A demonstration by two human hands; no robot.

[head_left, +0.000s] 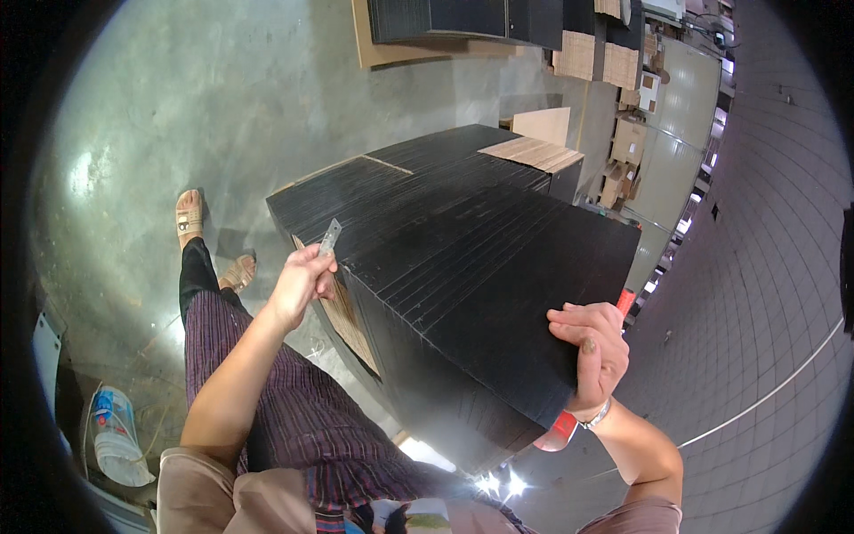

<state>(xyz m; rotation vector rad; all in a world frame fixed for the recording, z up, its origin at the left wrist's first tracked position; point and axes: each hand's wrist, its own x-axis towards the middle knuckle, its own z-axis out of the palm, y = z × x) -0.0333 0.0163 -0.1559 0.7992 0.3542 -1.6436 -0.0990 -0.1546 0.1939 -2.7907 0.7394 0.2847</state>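
Bare left hand [305, 280] raised ahead of torso, thumb and fingers pinched together, other fingers curled inward. Left wrist [283, 318] nearly in line with bare left forearm [238, 383], which slants up and rightward from lower left. Bare right hand [600, 351] well apart, farther right; fingers close together, pointing left, thumb bent upward below them, gap between. Right wrist [592, 416] bent, silver-coloured band around it. Bare right forearm [636, 440] slants up and leftward, right elbow [669, 472] bent outward.
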